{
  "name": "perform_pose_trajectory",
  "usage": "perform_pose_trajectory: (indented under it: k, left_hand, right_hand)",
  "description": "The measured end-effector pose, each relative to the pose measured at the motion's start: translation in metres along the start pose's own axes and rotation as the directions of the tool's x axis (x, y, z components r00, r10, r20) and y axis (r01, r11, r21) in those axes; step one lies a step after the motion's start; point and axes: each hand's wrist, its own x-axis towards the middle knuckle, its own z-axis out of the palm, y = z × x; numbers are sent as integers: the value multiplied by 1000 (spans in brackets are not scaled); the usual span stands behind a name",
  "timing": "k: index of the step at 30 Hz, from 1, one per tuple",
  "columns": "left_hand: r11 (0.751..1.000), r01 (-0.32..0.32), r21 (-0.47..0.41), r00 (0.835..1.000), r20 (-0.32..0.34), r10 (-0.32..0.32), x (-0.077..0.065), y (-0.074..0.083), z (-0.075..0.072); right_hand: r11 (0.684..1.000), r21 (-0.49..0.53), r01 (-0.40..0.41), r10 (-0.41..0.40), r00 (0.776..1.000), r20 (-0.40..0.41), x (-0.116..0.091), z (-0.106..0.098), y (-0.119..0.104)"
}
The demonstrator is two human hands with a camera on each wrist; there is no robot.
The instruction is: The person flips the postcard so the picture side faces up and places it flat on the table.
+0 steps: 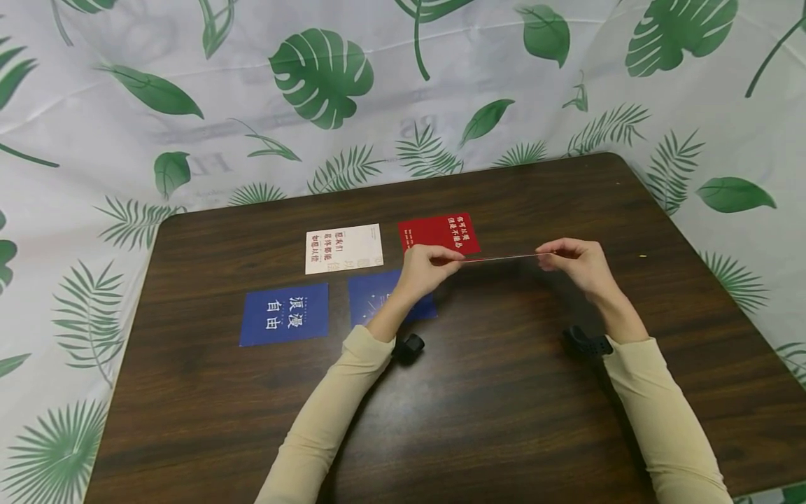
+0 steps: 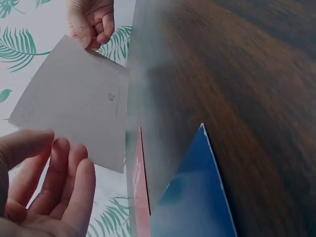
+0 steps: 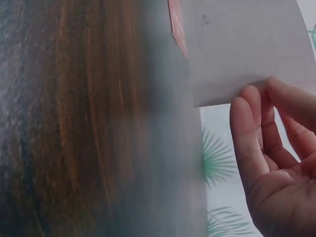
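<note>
Between my two hands a thin card [image 1: 504, 257] is held up over the table, seen almost edge-on in the head view. My left hand [image 1: 423, 271] pinches its left edge between thumb and fingers. At the opposite edge, my right hand [image 1: 582, 266] pinches it the same way. The pale underside of this card [image 2: 74, 94] shows in the left wrist view, with a small dark mark; its upper face is hardly visible. Behind the left hand lies a red card [image 1: 437, 233] with white characters. Below that hand, the forearm partly covers a blue card [image 1: 365, 297].
A cream card [image 1: 345, 250] with dark characters lies left of the red one. Another blue card [image 1: 285, 315] with white characters is at the front left. All rest on a dark wood-grain table [image 1: 491, 420], bordered by a leaf-printed white cloth [image 1: 403, 98].
</note>
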Motion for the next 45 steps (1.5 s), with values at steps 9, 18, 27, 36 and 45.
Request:
perform_pose_trajectory:
  k: [9, 18, 27, 36, 45]
  left_hand:
    - [997, 75, -5, 990, 117, -74, -4, -4, -2]
    - [989, 88, 122, 978, 178, -109, -5, -5, 2]
    - [981, 74, 179, 965, 234, -116, -7, -6, 9]
    - [951, 69, 300, 959, 242, -146, -6, -4, 15]
    - [911, 71, 406, 964, 208, -167, -5, 0, 21]
  right_hand:
    - [994, -67, -90, 95, 992, 78, -8, -7, 1]
    - [948, -269, -168, 209, 969, 132, -10, -10, 6]
    - [892, -418, -173, 250, 958, 137, -10, -5, 9]
    - [838, -510, -192, 292, 949, 122, -9, 2, 2]
    - [801, -568, -192, 302, 947, 106, -7, 8, 1]
